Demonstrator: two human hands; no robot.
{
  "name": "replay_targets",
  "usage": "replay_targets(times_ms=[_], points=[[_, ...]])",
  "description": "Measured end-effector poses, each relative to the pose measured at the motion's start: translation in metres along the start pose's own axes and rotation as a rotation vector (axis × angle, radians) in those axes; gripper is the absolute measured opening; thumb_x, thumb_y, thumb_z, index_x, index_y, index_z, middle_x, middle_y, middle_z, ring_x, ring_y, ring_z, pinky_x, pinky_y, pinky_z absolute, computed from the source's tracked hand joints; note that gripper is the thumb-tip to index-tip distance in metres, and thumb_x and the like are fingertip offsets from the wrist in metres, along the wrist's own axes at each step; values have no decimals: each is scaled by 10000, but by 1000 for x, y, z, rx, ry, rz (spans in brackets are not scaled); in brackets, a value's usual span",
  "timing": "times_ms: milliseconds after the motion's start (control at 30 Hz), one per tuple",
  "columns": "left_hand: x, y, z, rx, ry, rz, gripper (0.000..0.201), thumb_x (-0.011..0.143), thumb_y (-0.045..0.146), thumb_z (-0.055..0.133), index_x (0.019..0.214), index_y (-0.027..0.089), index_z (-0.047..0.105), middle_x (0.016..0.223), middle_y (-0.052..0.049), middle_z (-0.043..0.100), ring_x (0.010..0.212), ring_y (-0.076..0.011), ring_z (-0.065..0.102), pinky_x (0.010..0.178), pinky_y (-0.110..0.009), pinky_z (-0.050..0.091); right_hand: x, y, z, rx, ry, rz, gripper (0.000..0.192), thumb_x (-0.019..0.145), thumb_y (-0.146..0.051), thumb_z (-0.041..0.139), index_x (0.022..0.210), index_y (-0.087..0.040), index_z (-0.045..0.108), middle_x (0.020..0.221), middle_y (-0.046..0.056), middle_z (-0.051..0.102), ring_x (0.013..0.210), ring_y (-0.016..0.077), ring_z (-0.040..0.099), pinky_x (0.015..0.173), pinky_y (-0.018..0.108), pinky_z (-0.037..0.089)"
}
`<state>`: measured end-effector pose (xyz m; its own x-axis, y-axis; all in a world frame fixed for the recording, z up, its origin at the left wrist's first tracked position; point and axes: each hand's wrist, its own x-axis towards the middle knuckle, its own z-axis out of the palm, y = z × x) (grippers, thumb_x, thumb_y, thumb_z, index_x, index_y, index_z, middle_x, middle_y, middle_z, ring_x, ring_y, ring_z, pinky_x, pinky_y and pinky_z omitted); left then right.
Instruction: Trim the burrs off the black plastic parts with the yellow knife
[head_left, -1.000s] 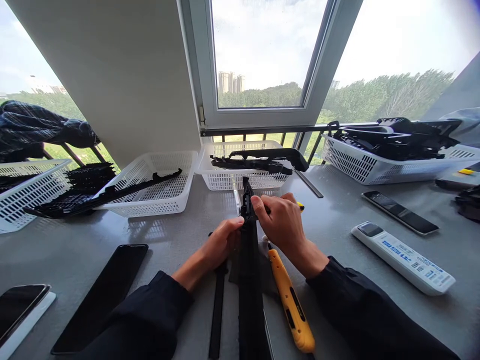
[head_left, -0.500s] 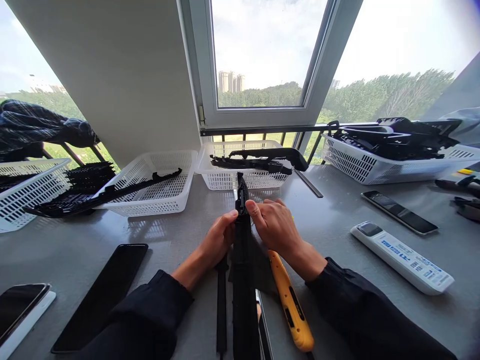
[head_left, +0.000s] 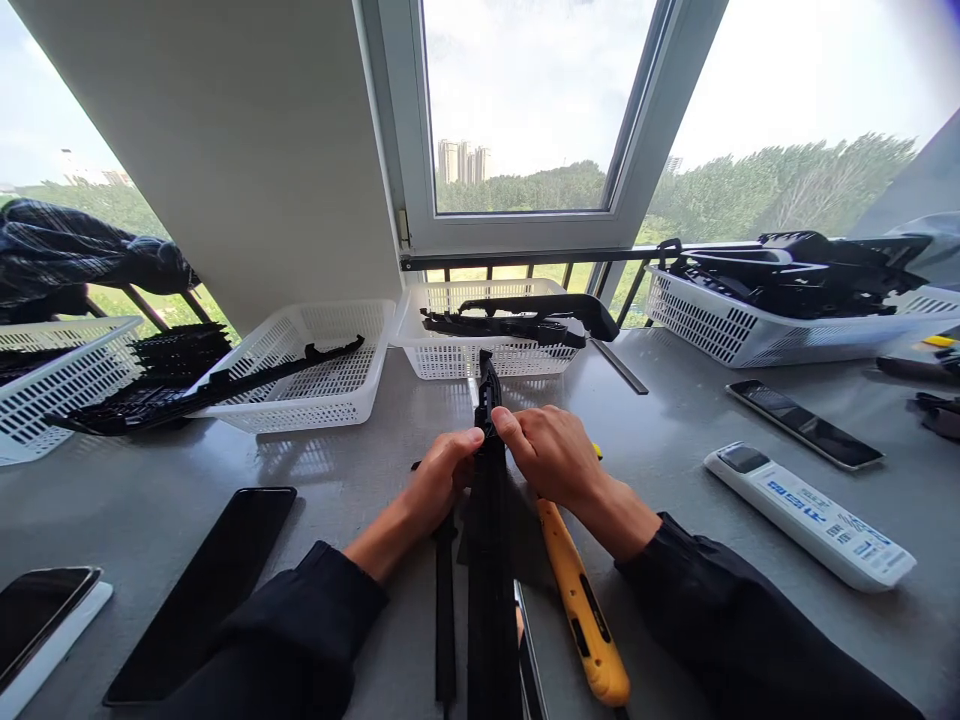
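Head cam, only view I've got. Long black plastic strip (head_left: 491, 560) runs lengthwise from the near edge of the bench toward the middle, far tip just short of the centre white basket (head_left: 450, 362) at the back edge. I've got both hands pinched on it near that far end: left hand (head_left: 439, 482) wrapped on the left flank, thumb on top; right hand (head_left: 553, 455) closed on the right flank, fingers curled over, thumb tip meeting the strip approx where the left thumb sits. So both closed, gripping the strip.

Handling, my read: looks like moulded plastic trim, light, fairly stiff across but prob flexes along its length since it's long and thin. Clips/tabs at the tip look snappable, so I'd hold the solid body just behind them, not the tip, w/ one hand further back to stop it whipping. Matte surface, shouldn't be slippery.

Around it: a thinner black bar (head_left: 445, 610) lies just left of the strip, parallel. Yellow screwdriver (head_left: 579, 600) lies just right, under my right wrist, angled to the near edge. White remote (head_left: 810, 515) well to the right; dark phone (head_left: 202, 590) toward the near-left corner. More black trim in the left basket (head_left: 300, 385) and the back-right basket (head_left: 720, 330).
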<state>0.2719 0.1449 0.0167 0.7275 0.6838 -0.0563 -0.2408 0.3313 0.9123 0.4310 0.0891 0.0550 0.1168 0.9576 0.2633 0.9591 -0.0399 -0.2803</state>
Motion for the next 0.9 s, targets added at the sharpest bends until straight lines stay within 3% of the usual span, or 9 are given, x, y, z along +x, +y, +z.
replay_targets(times_ms=[200, 300, 633, 900], points=[[-2, -1, -1, 106, 9, 11, 403, 853, 548, 659, 736, 163, 660, 643, -23, 619, 668, -189, 583, 658, -313, 458, 1, -1, -4, -8, -55, 31, 666, 1116, -451, 263, 600, -184, 589, 658, 49, 682, 664, 155, 571, 645, 342, 159], [-2, 1, -1, 184, -2, 12, 412, 834, 545, 667, 657, 180, 593, 584, 2, 555, 585, -151, 505, 583, -291, 398, 2, 1, -4, 24, -38, 58, 677, 1110, -472, 257, 578, -182, 558, 630, 44, 656, 651, 148, 553, 636, 340, 153], [-6, 12, 11, 487, -274, -108, 500, 813, 605, 586, 550, 181, 590, 456, -23, 564, 415, -119, 475, 459, -253, 328, 8, 16, 2, -2, 22, 119, 689, 1106, -477, 224, 586, -184, 569, 648, 71, 671, 646, 157, 557, 633, 336, 159], [-12, 18, 19, 536, -320, -180, 413, 766, 524, 534, 514, 198, 561, 442, -16, 541, 405, -111, 451, 461, -253, 322, 8, 22, 5, 0, 103, 195, 688, 1100, -474, 212, 573, -189, 549, 636, 69, 662, 615, 157, 536, 624, 326, 172]])
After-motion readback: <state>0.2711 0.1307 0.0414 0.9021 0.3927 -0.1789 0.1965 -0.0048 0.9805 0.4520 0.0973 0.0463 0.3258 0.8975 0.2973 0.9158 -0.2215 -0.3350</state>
